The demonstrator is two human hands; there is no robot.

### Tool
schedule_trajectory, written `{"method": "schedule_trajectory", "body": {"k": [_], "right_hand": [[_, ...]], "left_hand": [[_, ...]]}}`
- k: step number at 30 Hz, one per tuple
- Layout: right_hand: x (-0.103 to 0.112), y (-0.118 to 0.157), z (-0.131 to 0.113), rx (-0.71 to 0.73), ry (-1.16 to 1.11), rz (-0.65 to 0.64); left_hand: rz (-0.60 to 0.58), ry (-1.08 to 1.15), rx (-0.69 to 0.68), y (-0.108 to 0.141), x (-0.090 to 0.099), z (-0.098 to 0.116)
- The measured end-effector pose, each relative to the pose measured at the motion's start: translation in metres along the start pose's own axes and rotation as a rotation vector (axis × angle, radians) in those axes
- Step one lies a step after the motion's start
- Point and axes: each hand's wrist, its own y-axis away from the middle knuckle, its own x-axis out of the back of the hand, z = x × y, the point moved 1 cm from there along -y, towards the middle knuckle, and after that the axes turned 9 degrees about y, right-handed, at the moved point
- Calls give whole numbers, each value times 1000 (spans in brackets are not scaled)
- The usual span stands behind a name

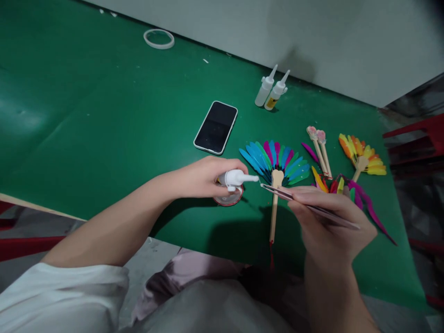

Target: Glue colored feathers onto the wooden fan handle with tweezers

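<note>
My left hand (211, 178) is wrapped round a white glue bottle (236, 178), tipped so its nozzle points right. In my right hand (329, 222) a pair of metal tweezers (282, 193) is pinched, the tips close to the nozzle. Something tiny and pale shows at the tweezer tips, too small to make out. Just beyond the tweezers lies a feather fan (277, 159) in blue, green and magenta, with a wooden handle and a red tassel. Below the bottle sits a round, red-rimmed lid or dish (229, 198), partly hidden by my left hand.
A phone (215, 127) lies behind my left hand. Two glue bottles (272, 92) stand near the wall. To the right are a yellow-orange feather fan (362, 157), wooden sticks (321, 150) and loose feathers (369, 210). A white tape ring (158, 39) lies at the back.
</note>
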Motion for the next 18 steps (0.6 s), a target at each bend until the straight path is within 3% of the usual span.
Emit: {"method": "schedule_trajectory", "body": {"k": [4, 8, 13, 18], "right_hand": [[0, -2, 2, -8, 58, 115], [0, -3, 3, 24, 79, 201], [2, -3, 1, 56, 82, 186], [2, -1, -1, 53, 87, 136]], "left_hand": [[-60, 227, -48, 5, -5, 3], [-146, 374, -13, 6, -11, 5], [-50, 243, -45, 3, -11, 4], [-26, 213, -84, 1, -10, 2]]}}
